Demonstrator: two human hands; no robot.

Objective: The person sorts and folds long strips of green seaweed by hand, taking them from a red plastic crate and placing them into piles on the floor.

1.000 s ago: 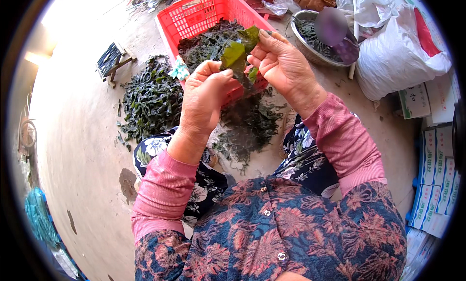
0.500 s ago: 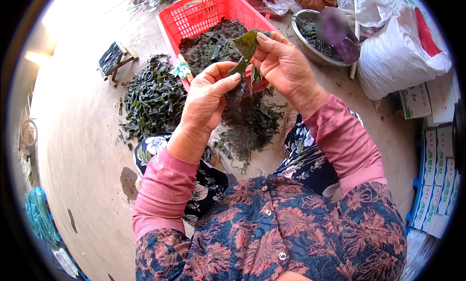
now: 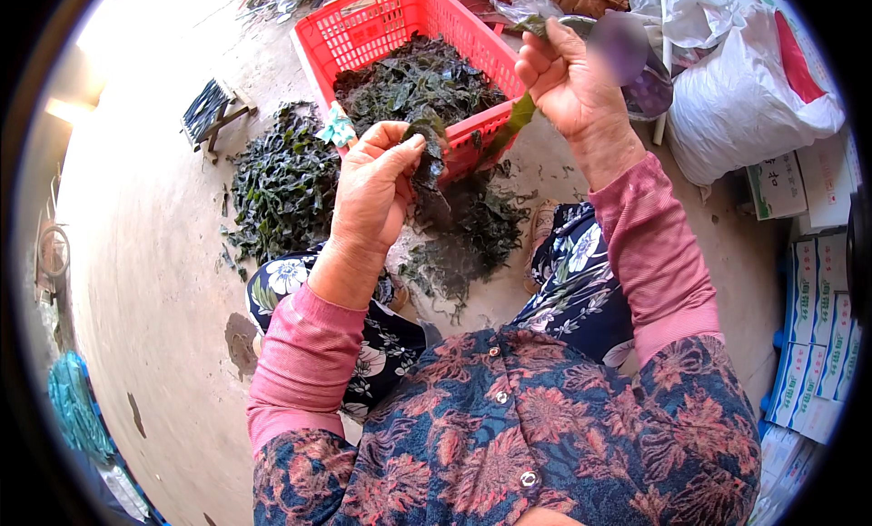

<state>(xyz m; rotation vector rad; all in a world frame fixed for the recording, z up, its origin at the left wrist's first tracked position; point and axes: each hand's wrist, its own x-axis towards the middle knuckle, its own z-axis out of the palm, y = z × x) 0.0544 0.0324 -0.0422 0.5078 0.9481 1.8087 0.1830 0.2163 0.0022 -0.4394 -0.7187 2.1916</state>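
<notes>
My left hand [image 3: 368, 185] pinches a dark, wet strip of seaweed [image 3: 430, 172] between thumb and fingers, in front of the red plastic basket [image 3: 468, 26]. Up and to the right, my right hand [image 3: 574, 83] has its fingers closed on a piece of green seaweed [image 3: 534, 24] that shows past the fingertips. A greener seaweed strip [image 3: 520, 117] is below the right fingers, beside the basket's corner; whether it joins the held piece I cannot tell. Dark seaweed [image 3: 413, 85] fills the basket's bottom. Below my hands, a loose seaweed heap [image 3: 468, 240] lies on the floor between my feet.
Left of the basket lies a bigger seaweed pile [image 3: 282, 185], with a small folding stool [image 3: 216, 113] beyond it. A basin [image 3: 649, 88], partly behind my right hand, stands near a full white sack [image 3: 754, 99]. Stacked boxes [image 3: 822, 326] line the right side.
My hands have moved apart: the right went up and right toward the basin with seaweed, while the left stayed nearly in place holding its strip.
</notes>
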